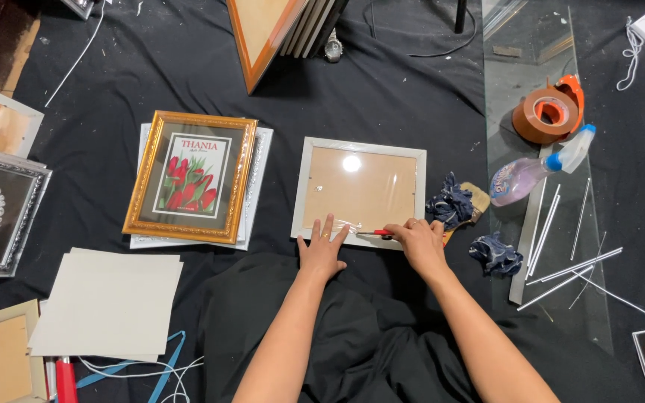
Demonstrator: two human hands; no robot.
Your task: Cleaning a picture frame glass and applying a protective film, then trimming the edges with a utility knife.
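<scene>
A pale silver picture frame [360, 148] lies flat on the black cloth in front of me, its brown backing under shiny glass. My left hand [322, 248] rests flat on the frame's near edge, fingers spread. My right hand [417, 242] is closed on a small red-handled tool [377, 233] whose tip touches the frame's near edge, between the two hands.
A gold frame with a tulip print [192, 177] lies to the left on a white frame. Grey boards [110, 302] sit near left. A brush and dark rags [453, 204] lie right of the frame. A glass sheet [543, 194] carries a tape roll [549, 112], spray bottle [535, 170] and thin strips.
</scene>
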